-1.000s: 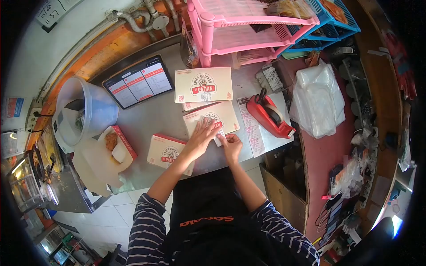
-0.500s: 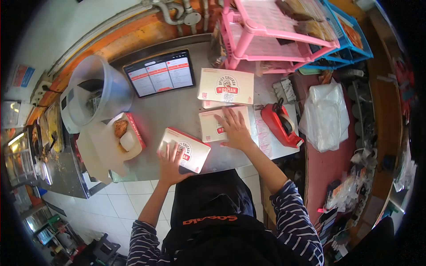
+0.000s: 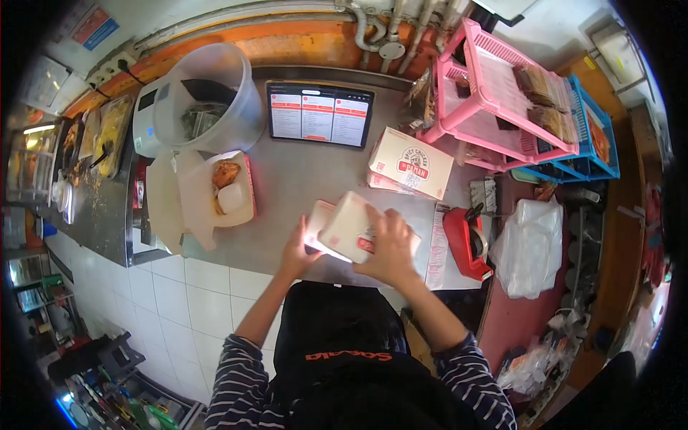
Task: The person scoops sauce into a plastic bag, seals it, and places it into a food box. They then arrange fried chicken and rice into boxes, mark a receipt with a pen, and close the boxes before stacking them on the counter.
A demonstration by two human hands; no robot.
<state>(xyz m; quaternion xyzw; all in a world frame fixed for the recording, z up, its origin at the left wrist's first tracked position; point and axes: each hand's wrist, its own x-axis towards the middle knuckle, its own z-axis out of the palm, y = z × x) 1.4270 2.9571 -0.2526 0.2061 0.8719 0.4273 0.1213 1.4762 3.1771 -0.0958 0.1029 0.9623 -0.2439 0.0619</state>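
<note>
My right hand (image 3: pixel 390 247) grips a closed cream chicken box (image 3: pixel 347 228) with a red printed logo, fingers over its top and right side. This box is tilted and overlaps a second closed chicken box (image 3: pixel 315 223), mostly hidden behind it. My left hand (image 3: pixel 296 252) has its fingers closed on the left side of that second box. Behind them, two more boxes lie stacked, the upper box (image 3: pixel 423 161) turned slightly. To the left, an open box (image 3: pixel 252 192) holds a piece of fried chicken (image 3: pixel 226 172) and a small white tub (image 3: pixel 231 198).
A tablet (image 3: pixel 319 115) leans at the back beside a translucent bucket (image 3: pixel 242 100). Pink shelves (image 3: pixel 481 107) stand at the back right, by a blue rack (image 3: pixel 584 132). A red tape dispenser (image 3: pixel 462 247) and plastic bags (image 3: pixel 529 251) lie to the right.
My right hand has picked up its box and brought it left against the other one. My left hand has shifted to the side of its box. The camera view has turned.
</note>
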